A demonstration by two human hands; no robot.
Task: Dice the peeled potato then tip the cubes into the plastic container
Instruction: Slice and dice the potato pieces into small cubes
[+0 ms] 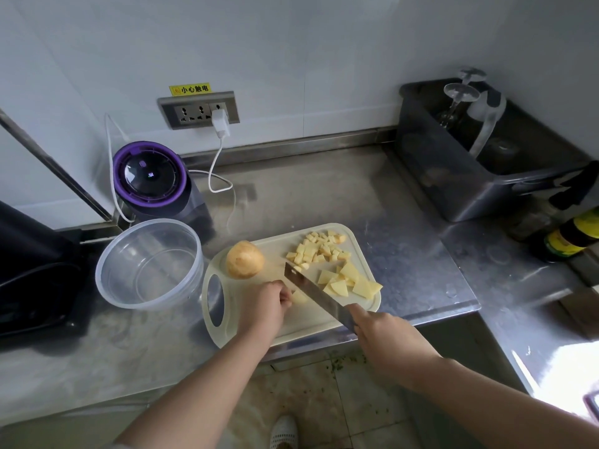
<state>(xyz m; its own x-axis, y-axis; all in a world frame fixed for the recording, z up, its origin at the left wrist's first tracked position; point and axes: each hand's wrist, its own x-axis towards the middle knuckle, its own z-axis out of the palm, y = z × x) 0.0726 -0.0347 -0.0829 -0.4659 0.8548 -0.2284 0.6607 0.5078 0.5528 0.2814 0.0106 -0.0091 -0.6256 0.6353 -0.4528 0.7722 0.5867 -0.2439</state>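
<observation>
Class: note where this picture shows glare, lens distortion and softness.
Head view: blown-out glare on the steel counter at lower right; the wide-angle lens bows wall edges and counter rim; the glass in the dark tub looks soft; knife and potato cubes look fairly sharp.

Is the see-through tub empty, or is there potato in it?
Empty. The plastic container shows only its bare bottom; the potato cubes all lie on the cutting board.

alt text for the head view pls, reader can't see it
A person dices potato on a pale cutting board: the right hand grips a knife, the left hand holds a potato piece. Cubes lie at the board's far side; an empty plastic container stands to its left.
</observation>
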